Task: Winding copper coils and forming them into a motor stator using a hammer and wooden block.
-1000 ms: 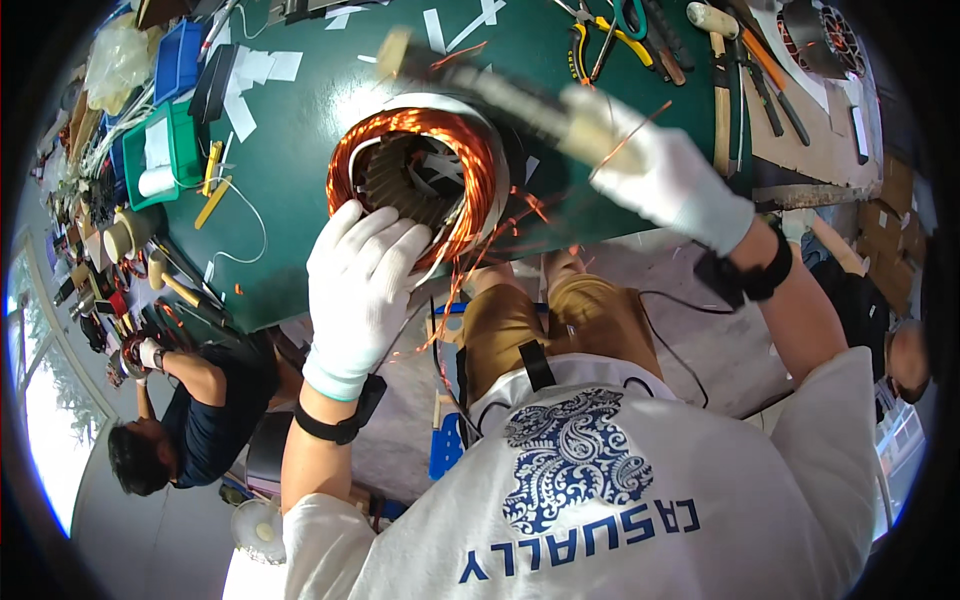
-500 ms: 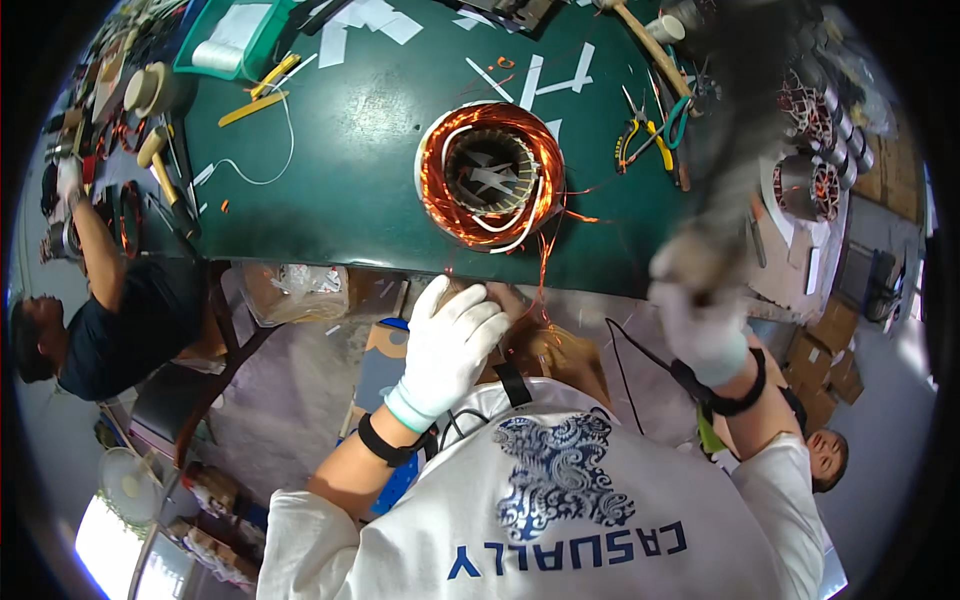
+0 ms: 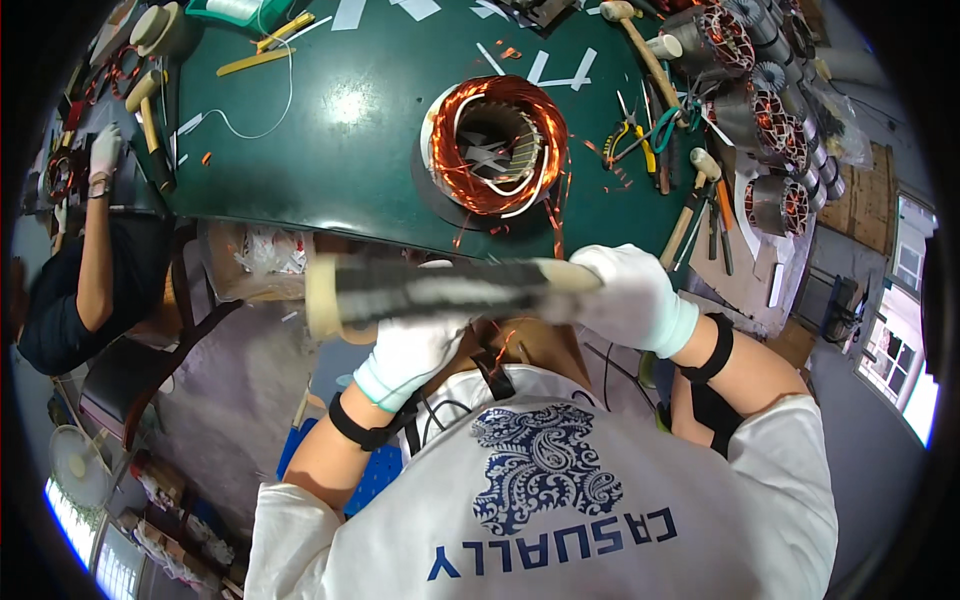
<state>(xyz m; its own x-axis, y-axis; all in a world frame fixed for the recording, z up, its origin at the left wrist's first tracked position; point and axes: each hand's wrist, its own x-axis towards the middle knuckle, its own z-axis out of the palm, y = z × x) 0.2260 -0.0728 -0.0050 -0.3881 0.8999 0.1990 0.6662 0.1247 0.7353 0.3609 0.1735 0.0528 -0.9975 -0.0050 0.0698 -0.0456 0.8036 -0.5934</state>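
Observation:
A thick dark rod with pale ends (image 3: 440, 290), blurred by motion, lies level across the view in front of the table edge. My white-gloved right hand (image 3: 632, 300) grips its right end. Behind the rod is my gloved left hand (image 3: 412, 352); its fingers are mostly hidden, so I cannot tell whether they hold anything. Just beyond both hands, a motor stator with copper windings (image 3: 545, 135) stands on the green table (image 3: 330, 170). White sleeving shows on its coils, and loose copper wires hang toward me over the table edge.
Pliers with yellow handles (image 3: 628, 140), a pale-headed mallet (image 3: 708, 166) and several wound stators (image 3: 776, 205) are on the right. Another mallet (image 3: 148, 110) lies at the left. A co-worker's gloved hand (image 3: 105, 150) is at the far left. A plastic-lined box (image 3: 225, 265) stands below the table.
My right hand has come down and left from the right side, swinging the rod from pointing away to lying level before me. The view has shifted right, and the co-worker's arm has moved.

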